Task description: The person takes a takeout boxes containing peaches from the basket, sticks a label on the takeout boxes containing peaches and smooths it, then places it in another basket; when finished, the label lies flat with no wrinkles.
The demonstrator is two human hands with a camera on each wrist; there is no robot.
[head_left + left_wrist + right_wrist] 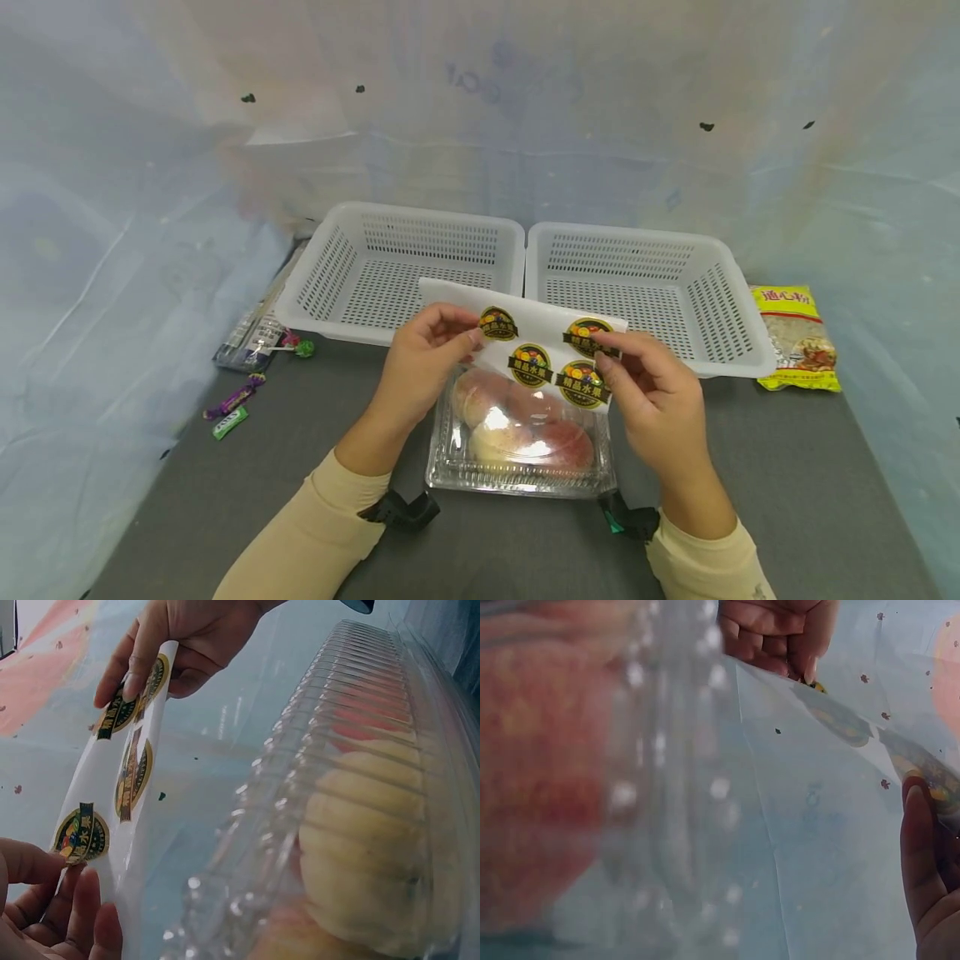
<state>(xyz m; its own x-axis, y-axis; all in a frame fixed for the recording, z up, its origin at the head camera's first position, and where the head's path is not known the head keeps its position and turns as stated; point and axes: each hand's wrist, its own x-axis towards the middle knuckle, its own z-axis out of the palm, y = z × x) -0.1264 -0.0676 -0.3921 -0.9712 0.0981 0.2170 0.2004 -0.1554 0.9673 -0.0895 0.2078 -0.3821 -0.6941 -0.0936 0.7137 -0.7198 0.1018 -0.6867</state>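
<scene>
A white sheet of round black-and-gold fruit stickers point(536, 321) is held up between both hands, over the back of a clear lidded plastic box point(517, 486). Thumb and fingers of my left hand point(417, 360) pinch the sheet's left part, at one sticker. My right hand point(662, 404) grips its right edge, the thumb in front beside the lower right sticker. Red and yellow peaches point(495, 442) show through the lid; the sheet hides the box's back part. In the left wrist view, the left thumb and finger touch a sticker point(84, 832).
Two white perforated baskets point(405, 325) point(731, 354) stand side by side behind the box. A yellow food packet point(798, 337) lies at the right. On the left are a dark packet point(251, 337), a lollipop point(303, 348), a purple-wrapped candy point(236, 398) and a green one point(229, 422).
</scene>
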